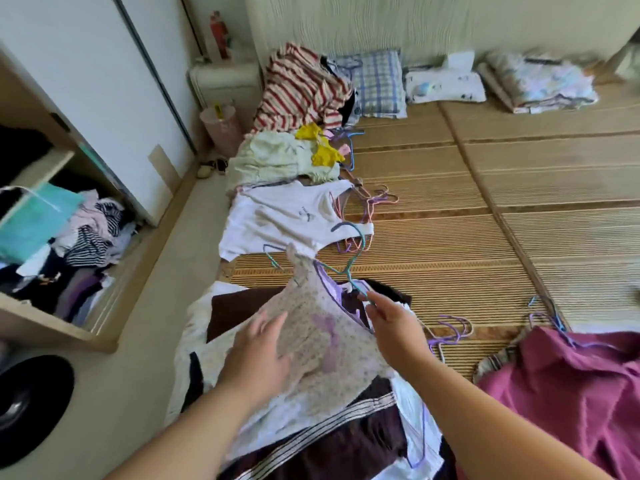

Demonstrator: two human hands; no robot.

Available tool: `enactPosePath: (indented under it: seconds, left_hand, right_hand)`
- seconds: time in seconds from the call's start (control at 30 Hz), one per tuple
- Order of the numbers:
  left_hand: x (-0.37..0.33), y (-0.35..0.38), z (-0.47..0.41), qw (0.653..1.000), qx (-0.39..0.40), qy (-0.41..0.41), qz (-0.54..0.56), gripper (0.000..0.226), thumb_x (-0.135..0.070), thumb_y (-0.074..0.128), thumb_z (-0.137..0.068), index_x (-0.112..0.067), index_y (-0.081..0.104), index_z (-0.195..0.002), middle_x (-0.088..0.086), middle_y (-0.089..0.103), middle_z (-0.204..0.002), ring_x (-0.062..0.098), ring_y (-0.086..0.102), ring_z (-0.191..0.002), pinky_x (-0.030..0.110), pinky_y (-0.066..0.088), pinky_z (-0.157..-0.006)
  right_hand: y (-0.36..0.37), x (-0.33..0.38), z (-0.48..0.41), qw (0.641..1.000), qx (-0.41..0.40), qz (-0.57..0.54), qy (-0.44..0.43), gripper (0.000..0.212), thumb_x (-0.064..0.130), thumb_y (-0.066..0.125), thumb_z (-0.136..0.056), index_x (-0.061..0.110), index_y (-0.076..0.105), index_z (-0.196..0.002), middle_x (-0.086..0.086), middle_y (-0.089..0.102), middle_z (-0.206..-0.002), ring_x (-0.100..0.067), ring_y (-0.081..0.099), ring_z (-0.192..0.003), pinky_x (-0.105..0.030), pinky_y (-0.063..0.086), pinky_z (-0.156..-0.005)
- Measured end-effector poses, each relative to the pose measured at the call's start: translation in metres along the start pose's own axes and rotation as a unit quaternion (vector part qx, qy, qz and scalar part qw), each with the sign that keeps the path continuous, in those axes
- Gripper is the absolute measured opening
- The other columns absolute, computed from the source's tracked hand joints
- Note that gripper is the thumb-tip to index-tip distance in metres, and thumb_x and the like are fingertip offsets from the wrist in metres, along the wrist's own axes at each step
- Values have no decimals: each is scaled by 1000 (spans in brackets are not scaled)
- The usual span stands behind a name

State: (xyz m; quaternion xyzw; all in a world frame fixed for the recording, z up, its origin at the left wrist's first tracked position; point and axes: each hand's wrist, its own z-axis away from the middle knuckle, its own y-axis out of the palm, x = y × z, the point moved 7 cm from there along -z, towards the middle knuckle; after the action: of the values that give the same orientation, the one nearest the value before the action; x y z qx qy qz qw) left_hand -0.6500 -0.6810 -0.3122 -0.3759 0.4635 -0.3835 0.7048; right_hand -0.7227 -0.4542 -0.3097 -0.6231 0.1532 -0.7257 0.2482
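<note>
Left hand (263,344) lies flat, open, on the floral top (322,344); right hand (394,323) pinches the teal hanger (358,287) at its far neckline.

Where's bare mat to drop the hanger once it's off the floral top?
Free: mat between white shirt and magenta garment; wider stretch below the checked pillow. Crowded: clothes row on the mat's left edge, pile under floral top, purple hangers beside right hand pinching teal hanger.

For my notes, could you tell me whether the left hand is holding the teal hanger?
No, the left hand rests on the floral garment; the right hand pinches the teal hanger.
</note>
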Motion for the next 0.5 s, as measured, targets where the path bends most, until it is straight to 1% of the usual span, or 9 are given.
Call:
enactPosePath:
  seconds: [0.07,0.13,0.17,0.23,0.27,0.33,0.37,0.43,0.5]
  left_hand:
    - [-23,-65,6,996,-87,26,-19,76,-33,63,-85,-30,23,-149,6,9,-158,28,18,-141,38,22,-114]
    - [-42,-128,22,984,-164,42,-47,80,-34,64,-84,-29,19,-150,8,3,-159,30,16,-142,41,21,-114]
    - [-48,-154,30,978,-194,45,-64,81,-36,63,-85,-28,16,-150,8,-1,-159,30,11,-143,43,19,-115]
    - [-55,-204,51,969,-229,38,-86,78,-40,56,-90,-30,9,-151,6,-5,-159,28,3,-145,47,15,-115]
    - [-57,-226,63,966,-240,32,-92,74,-42,51,-92,-30,8,-151,5,-3,-160,27,2,-145,49,15,-115]
    - [-61,-262,80,961,-256,28,-103,63,-42,44,-95,-30,16,-150,2,14,-158,26,10,-145,51,19,-112]
    - [-62,-279,91,957,-269,28,-100,55,-41,43,-96,-28,27,-148,3,29,-154,25,21,-142,50,23,-106]
    - [-61,-307,108,954,-291,38,-55,36,-35,43,-96,-19,53,-127,5,60,-124,27,50,-121,41,34,-90]
    - [-54,-321,120,960,-275,37,29,25,-31,45,-97,-11,59,-101,8,67,-91,28,62,-90,36,41,-73]
  right_hand:
    - [-27,53,-2,998,22,4,-55,22,24,55,-93,30,68,-109,19,57,-61,4,49,-56,-8,35,-50]
    - [-54,107,-2,994,59,16,-95,24,25,57,-92,29,68,-113,23,58,-59,9,50,-53,-7,35,-51]
    - [-66,131,-1,989,83,27,-116,24,25,58,-92,30,68,-113,24,64,-69,10,52,-59,-10,39,-58]
    - [-91,185,6,977,127,51,-165,21,24,58,-92,35,70,-105,16,69,-91,-3,58,-78,-19,44,-71]
    - [-103,212,12,969,142,63,-190,20,24,58,-92,38,71,-100,17,66,-92,-2,56,-79,-15,42,-71]
    - [-124,259,25,955,156,96,-235,20,25,59,-92,38,71,-101,35,60,-81,14,51,-70,2,35,-62]
    - [-133,283,32,947,159,110,-256,21,25,59,-92,40,70,-101,41,57,-71,16,50,-65,3,34,-61]
    - [-145,322,46,932,161,134,-295,22,25,59,-92,43,68,-100,41,55,-64,15,50,-63,3,34,-59]
    - [-150,349,54,923,150,153,-318,22,27,60,-91,36,69,-108,28,61,-73,8,53,-69,2,35,-60]
